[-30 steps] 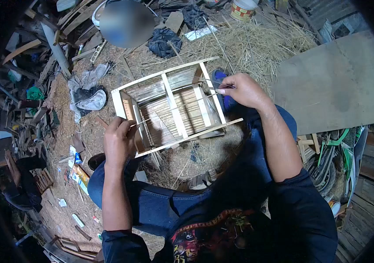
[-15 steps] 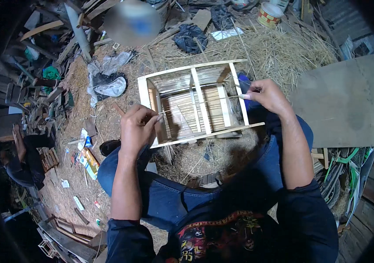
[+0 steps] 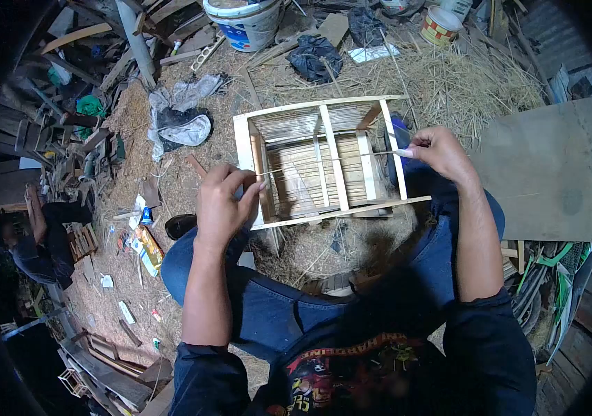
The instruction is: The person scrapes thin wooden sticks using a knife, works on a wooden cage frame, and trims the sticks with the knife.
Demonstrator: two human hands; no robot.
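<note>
Seen from my head, looking down: just ahead of my lap, a pale wooden frame (image 3: 330, 135) lies between my left hand (image 3: 224, 199) and my right hand (image 3: 443, 155), its open side facing up. It is an oblong box of light, unpainted timber, slightly slanted, with a long rail along the far side and another along the near side, both running past the crossbar at its right end. A broader board closes the left end, and a narrow bar crosses the middle. Inside, the far wall and the bottom are made of many thin, straw-coloured sticks set side by side with slim gaps; light gleams on them, and a flat slanting strip shows at the lower left.

A thin stick (image 3: 375, 153) spans the opening from left to right, above the middle bar. My right finger and thumb pinch it by the right crossbar; my left finger and thumb are closed on its other end, over the left board.

My knees in blue jeans (image 3: 261, 305) spread on either side. Straw and shavings cover the ground (image 3: 303, 251). Farther off are a white bucket (image 3: 244, 31) and a black plastic bag (image 3: 315, 61); a broad flat board (image 3: 552, 170) lies right. At far left another person (image 3: 36, 239) sits.
</note>
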